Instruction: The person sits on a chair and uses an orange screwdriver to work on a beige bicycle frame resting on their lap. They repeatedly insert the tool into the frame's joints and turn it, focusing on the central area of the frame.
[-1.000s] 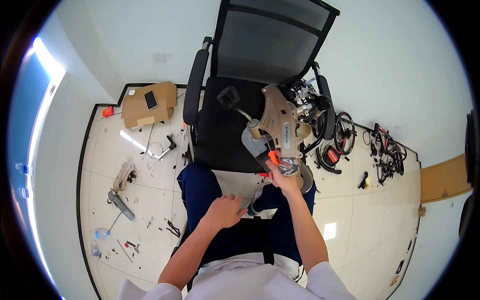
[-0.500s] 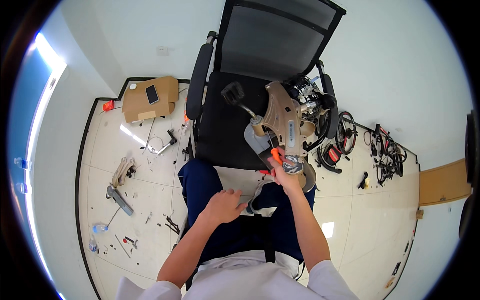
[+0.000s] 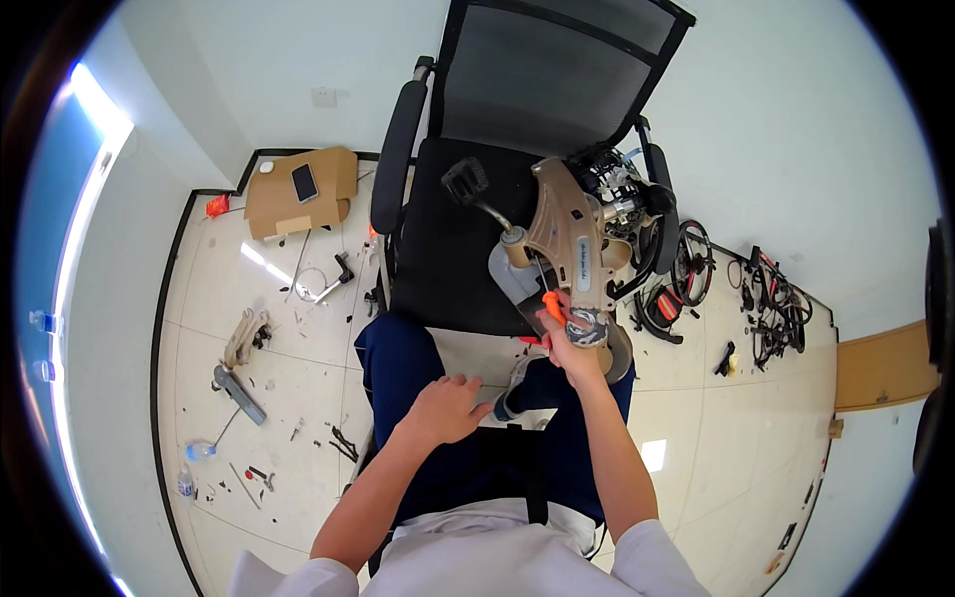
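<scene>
The right hand [image 3: 572, 350] is curled around the orange handle of a screwdriver [image 3: 553, 306], whose thin shaft points up beside the tan bike frame [image 3: 562, 219]; whether the tip touches is unclear. The frame lies along the right edge of the chair seat [image 3: 438, 269], its lower end jutting past the front edge. A black pedal [image 3: 466, 181] sticks out over the seat. The left hand [image 3: 448, 408] rests palm down near the left thigh, fingers loosely extended, holding nothing visible. A phone [image 3: 304, 183] lies on flattened cardboard [image 3: 269, 204].
</scene>
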Demonstrator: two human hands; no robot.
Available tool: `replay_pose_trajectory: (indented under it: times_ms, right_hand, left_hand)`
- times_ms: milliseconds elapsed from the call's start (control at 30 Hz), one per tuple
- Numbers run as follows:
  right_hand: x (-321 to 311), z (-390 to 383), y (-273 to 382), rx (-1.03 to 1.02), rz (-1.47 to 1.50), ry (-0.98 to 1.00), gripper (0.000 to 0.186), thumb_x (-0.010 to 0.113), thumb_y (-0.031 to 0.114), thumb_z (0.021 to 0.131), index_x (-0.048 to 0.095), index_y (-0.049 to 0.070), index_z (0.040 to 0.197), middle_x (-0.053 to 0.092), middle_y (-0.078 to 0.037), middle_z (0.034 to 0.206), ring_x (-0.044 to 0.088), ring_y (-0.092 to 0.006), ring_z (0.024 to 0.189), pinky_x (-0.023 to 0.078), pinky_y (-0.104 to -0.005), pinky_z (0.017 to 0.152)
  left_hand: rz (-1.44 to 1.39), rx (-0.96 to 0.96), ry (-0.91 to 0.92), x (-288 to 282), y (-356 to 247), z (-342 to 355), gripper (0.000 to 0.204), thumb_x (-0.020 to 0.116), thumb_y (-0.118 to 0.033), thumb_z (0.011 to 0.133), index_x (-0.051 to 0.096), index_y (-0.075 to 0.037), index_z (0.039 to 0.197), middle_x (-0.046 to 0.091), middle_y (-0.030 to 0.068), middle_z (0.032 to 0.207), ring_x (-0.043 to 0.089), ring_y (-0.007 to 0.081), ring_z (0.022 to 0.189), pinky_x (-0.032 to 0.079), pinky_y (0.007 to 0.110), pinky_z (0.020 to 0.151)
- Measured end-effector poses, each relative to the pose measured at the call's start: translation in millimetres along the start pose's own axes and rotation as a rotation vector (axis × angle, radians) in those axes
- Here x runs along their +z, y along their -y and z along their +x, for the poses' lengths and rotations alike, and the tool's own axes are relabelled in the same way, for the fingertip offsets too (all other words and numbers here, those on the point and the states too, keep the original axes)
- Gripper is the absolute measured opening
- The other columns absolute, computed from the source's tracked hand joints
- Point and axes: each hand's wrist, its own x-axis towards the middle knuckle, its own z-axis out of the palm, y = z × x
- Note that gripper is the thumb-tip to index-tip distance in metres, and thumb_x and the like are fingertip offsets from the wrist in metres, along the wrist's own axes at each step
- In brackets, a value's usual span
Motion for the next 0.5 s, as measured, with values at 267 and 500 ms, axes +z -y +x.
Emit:
replay_pose_trajectory:
  times_ms: [267,500]
  right_hand:
    - [-3,-2,-3,-0.063,0.056,-0.001,0.046,0.06,0.019,0.096,0.044,0.01,0.138,0.062,-0.003,0.092,0.048,-0.0083,0.054,0.039,-0.0236,0.047]
    - [-3,1,-9,-0.075,0.044,-0.022,0.049,0.061,0.019,0.096,0.044,0.011,0.141,0.065,-0.004,0.096,0.048,-0.008,0.055,0.041,-0.0236,0.048]
  left_hand:
    - [0.015,-0.011,0.018,-3,-3,0,0.046,0.059,-0.037,0.092,0.057,-0.001,0.12,0.064,0.0227,0.105,0.062,0.0391,0.1,0.049,0.045,0.089]
    - [-0.034,-0.004,0.022,-5,3,1,0.048,0.058,-0.037,0.092,0.056,-0.001,0.124,0.064,0.0231,0.107,0.06,0.0393,0.103,0.048,0.044,0.092]
